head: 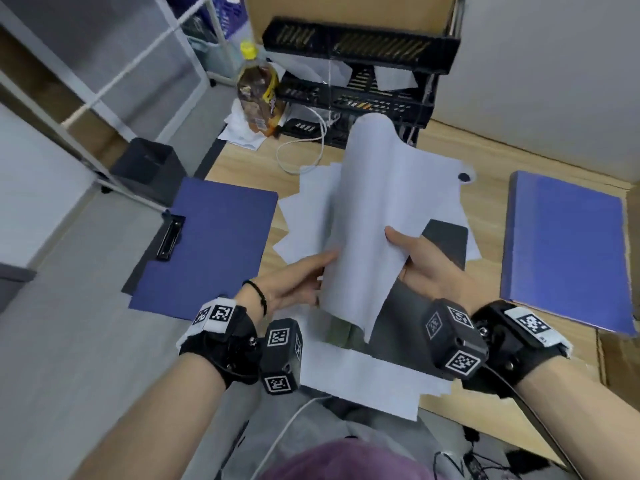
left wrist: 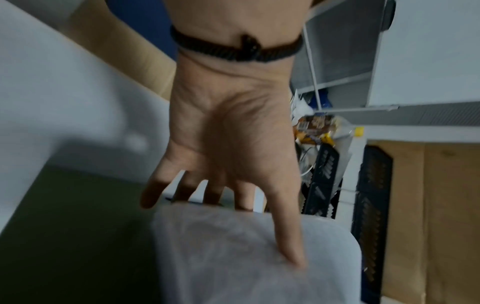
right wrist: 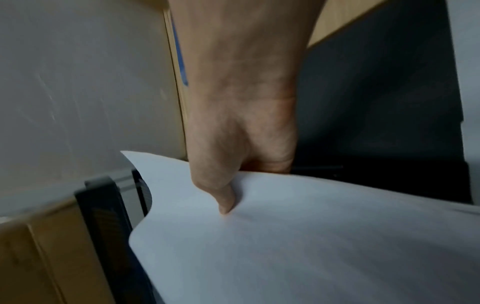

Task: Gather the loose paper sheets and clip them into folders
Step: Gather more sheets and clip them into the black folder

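Observation:
A curled bundle of white paper sheets [head: 367, 220] stands up off the desk between both hands. My left hand [head: 298, 277] holds its left edge; in the left wrist view the thumb [left wrist: 291, 246] lies on the paper [left wrist: 233, 257] and the fingers go behind it. My right hand [head: 426, 268] pinches the right edge, thumb [right wrist: 226, 197] on top of the sheet [right wrist: 298, 246]. More loose sheets [head: 304, 209] lie scattered beneath, and others [head: 363, 379] at the near edge. A blue clip folder [head: 214, 244] with a black clip [head: 170, 237] lies left; a second blue folder [head: 564, 247] lies right.
A dark pad [head: 446, 240] lies under the sheets on the wooden desk [head: 485, 161]. At the back stand a black tray rack [head: 360, 64], a drink bottle [head: 258, 95] and a white cable [head: 304, 147]. A dark bin [head: 149, 164] sits on the floor, left.

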### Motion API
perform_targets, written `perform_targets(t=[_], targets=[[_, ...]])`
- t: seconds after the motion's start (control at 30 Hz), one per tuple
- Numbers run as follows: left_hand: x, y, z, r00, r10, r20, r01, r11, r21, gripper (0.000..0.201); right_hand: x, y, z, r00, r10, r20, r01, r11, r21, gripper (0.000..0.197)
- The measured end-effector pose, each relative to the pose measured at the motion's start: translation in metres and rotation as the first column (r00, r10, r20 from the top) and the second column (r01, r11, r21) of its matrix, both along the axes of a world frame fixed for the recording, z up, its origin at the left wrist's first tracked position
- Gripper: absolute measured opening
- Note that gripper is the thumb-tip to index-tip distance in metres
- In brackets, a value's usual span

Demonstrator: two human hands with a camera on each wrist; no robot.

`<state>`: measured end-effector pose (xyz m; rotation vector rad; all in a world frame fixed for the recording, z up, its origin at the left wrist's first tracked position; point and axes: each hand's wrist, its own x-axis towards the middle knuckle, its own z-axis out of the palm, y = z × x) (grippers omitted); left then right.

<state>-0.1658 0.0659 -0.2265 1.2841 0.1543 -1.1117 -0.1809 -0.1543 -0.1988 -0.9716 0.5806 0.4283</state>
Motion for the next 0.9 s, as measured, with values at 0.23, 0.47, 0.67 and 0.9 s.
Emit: perform_targets(t=[0.23, 0.47, 0.67, 0.9], targets=[[0.008, 0.086, 0.012, 0.864, 0.502, -0.025, -0.503, 0.865, -0.008, 0.052, 0.025, 0.074, -0.055, 0.981, 0.114, -0.159, -0.150, 0.960, -0.236, 0.019], [0.019, 0.122, -0.025, 0.957, 0.205, 0.203, -0.269, 0.890, 0.369, 0.043, 0.001, 0.054, -0.107, 0.877, 0.134, -0.461, -0.393, 0.751, -0.530, 0.039], [0.029, 0.136, -0.051, 0.918, 0.253, 0.306, -0.379, 0.791, 0.481, 0.051, 0.003, 0.041, -0.106, 0.872, 0.123, -0.475, -0.412, 0.708, -0.574, 0.022], [0.030, 0.185, -0.063, 0.855, 0.239, 0.460, -0.517, 0.449, 0.729, 0.042, 0.008, 0.031, -0.108, 0.902, 0.063, -0.427, -0.341, 0.711, -0.615, 0.029]])
